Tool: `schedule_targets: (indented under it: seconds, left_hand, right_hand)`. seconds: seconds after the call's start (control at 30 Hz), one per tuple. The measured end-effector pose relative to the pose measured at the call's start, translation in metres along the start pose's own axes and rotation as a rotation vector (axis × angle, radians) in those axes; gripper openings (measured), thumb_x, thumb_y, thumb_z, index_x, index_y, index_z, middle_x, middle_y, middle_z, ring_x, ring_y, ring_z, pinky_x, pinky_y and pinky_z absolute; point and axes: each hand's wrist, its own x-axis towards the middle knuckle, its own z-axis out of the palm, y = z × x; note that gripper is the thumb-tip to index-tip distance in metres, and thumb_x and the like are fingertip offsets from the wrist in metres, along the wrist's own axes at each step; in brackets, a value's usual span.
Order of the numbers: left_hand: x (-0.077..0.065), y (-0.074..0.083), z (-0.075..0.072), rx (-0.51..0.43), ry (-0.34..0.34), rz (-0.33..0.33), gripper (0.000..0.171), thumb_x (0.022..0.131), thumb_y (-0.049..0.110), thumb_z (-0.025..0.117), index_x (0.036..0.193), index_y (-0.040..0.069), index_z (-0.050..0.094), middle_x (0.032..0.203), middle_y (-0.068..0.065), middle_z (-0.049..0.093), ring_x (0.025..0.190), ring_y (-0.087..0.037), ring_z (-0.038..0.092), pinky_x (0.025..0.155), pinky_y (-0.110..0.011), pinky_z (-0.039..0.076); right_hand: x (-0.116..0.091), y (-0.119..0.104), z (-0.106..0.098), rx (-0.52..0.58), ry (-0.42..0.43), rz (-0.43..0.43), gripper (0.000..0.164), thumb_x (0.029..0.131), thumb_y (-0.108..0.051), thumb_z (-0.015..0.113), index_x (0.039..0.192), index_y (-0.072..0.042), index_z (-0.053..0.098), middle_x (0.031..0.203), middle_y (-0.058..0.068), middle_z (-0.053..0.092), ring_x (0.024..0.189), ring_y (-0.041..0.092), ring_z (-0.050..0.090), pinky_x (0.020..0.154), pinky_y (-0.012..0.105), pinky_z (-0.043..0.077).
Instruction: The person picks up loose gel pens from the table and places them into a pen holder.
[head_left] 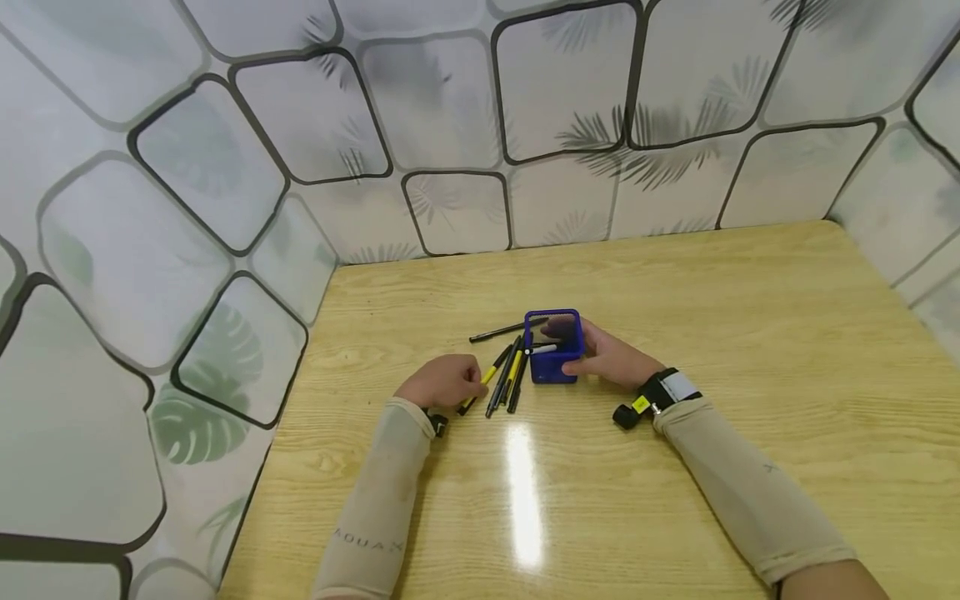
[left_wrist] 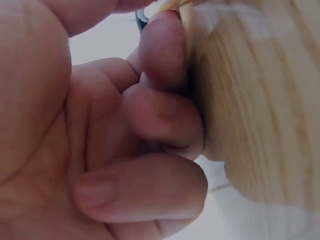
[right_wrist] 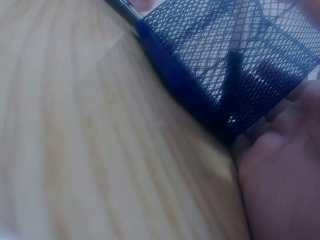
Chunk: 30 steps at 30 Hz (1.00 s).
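Pens (head_left: 515, 372) in black and yellow lie in a loose fan on the wood-grain table (head_left: 712, 292), just left of a blue square mesh pen holder (head_left: 554, 368); the holder stands on the tabletop, and the right hand (head_left: 611, 357) grips it from the side, thumb across the front and fingers round the back; a white-and-black pen (head_left: 545, 349) leans inside, visible through the mesh; the left hand (head_left: 444, 382) pinches a yellow-and-black pen (head_left: 492, 373) between thumb and forefinger with almost no gap, its other fingers curled toward the palm; one black pen (head_left: 497, 333) lies apart behind the fan, its tip passing behind the holder's rim in the head view; beige sleeves (head_left: 378, 500) cover both forearms; a leaf-patterned wall (head_left: 450, 100) rises behind the table.
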Motion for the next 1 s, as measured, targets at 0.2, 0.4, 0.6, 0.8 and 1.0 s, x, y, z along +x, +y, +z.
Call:
schedule_targets:
  seconds: [0.2,0.4,0.6,0.8,1.0]
  left_hand:
    - [0.004,0.0,0.001,0.016,0.016,0.007,0.023,0.101,0.036,0.067,0.085,0.019,0.066,0.079,0.004,0.064,0.067,-0.015,0.056,0.067,-0.034,0.047]
    - [0.004,0.0,0.002,0.029,0.027,0.022,0.031,0.103,0.034,0.063,0.077,0.017,0.06,0.068,0.003,0.053,0.059,-0.014,0.047,0.063,-0.032,0.042]
    - [0.005,0.0,0.002,0.04,0.038,0.03,0.033,0.104,0.031,0.058,0.075,0.017,0.054,0.064,0.003,0.045,0.056,-0.014,0.039,0.058,-0.031,0.036]
    - [0.004,-0.002,-0.001,0.006,0.02,0.034,0.03,0.105,0.029,0.056,0.078,0.017,0.058,0.065,0.003,0.047,0.055,-0.013,0.039,0.058,-0.031,0.038]
    - [-0.012,0.001,-0.016,-0.117,0.077,0.033,0.026,0.109,0.029,0.051,0.092,0.014,0.066,0.072,0.0,0.057,0.055,-0.014,0.042,0.06,-0.033,0.042]
  right_hand:
    - [0.0,-0.002,0.0,0.003,-0.002,0.0,0.076,0.095,-0.014,0.076,0.158,-0.013,0.033,0.162,0.01,0.04,0.151,0.033,0.034,0.122,0.052,0.027]
    - [0.0,-0.001,0.001,0.014,-0.005,-0.008,0.078,0.095,-0.012,0.076,0.159,-0.01,0.032,0.163,0.011,0.039,0.152,0.033,0.033,0.117,0.028,0.035]
    - [0.0,-0.002,0.0,0.012,-0.002,-0.004,0.078,0.095,-0.014,0.077,0.159,-0.011,0.032,0.163,0.01,0.039,0.152,0.031,0.033,0.114,0.023,0.036]
    - [0.0,-0.003,0.0,0.016,0.001,0.005,0.077,0.095,-0.013,0.076,0.159,-0.013,0.032,0.163,0.009,0.038,0.152,0.031,0.033,0.116,0.029,0.036]
    - [-0.001,-0.002,0.0,0.024,-0.008,0.009,0.078,0.095,-0.014,0.076,0.159,-0.014,0.032,0.164,0.011,0.037,0.152,0.033,0.033,0.113,0.024,0.038]
